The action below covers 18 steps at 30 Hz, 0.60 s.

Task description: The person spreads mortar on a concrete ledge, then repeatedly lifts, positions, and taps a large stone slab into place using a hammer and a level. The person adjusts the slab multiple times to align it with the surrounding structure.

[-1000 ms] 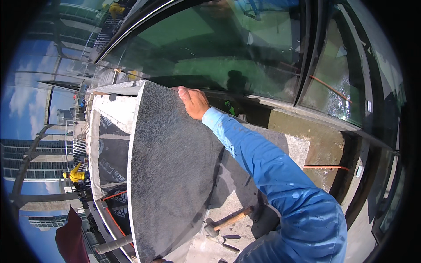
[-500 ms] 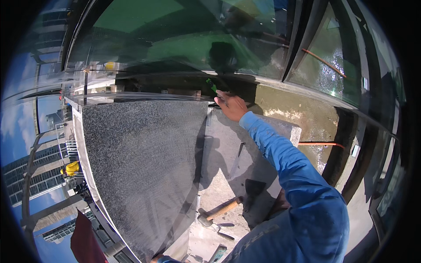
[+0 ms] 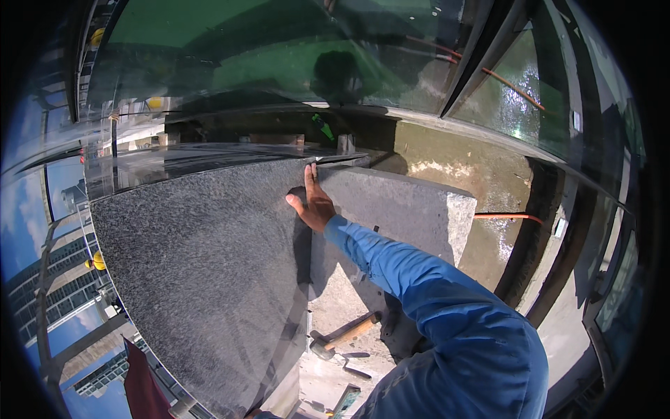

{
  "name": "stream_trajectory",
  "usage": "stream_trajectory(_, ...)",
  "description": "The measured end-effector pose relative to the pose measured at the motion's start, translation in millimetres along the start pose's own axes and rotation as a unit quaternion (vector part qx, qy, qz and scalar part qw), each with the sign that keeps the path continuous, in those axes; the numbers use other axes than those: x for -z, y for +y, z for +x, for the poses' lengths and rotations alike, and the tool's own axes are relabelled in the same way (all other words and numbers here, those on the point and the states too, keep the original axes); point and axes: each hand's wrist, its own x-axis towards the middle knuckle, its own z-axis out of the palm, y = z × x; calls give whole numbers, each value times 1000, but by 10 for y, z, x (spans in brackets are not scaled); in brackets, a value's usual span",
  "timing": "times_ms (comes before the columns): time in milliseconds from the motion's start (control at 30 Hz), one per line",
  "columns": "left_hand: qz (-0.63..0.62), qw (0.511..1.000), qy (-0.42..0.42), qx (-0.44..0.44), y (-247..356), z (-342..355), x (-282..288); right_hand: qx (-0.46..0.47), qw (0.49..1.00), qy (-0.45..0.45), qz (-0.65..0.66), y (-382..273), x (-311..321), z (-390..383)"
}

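A large speckled grey granite slab (image 3: 195, 279) fills the middle left. My right hand (image 3: 316, 206) lies on the slab's far right corner, its fingers stretched out and the thumb apart. Past that corner, a small bright green object (image 3: 322, 127) rests in the shaded gap before the glass; its kind is unclear. My left hand (image 3: 252, 413) barely shows at the lower edge, by the slab's near end, its fingers hidden. Between the slab and my body are a hammer (image 3: 345, 336) with a wooden handle and a trowel (image 3: 356, 366), lying on pale concrete.
Green-tinted glass panels (image 3: 230, 63) stand along the far side. A grey stone block (image 3: 391, 199) adjoins the slab on the right, with wet ground (image 3: 447, 153) and an orange hose (image 3: 509, 216) past it. A drop with buildings and a yellow-clad person (image 3: 98, 261) shows at left.
My right hand has moved from near the green object back toward me and left, onto the slab's corner. The view has shifted, and the slab's far left corner now appears lower.
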Motion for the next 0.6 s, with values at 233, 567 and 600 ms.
stream_trajectory(233,1,1000,8,1,-77,81,40,-13,994,-21,-108,-142,321,94)
stream_trajectory(567,-46,998,-9,-45,-44,-42,243,124,978,21,-167,64,367,392)
stream_trajectory(600,-39,998,-5,-47,-70,-23,258,122,976,21,-182,63,360,378)
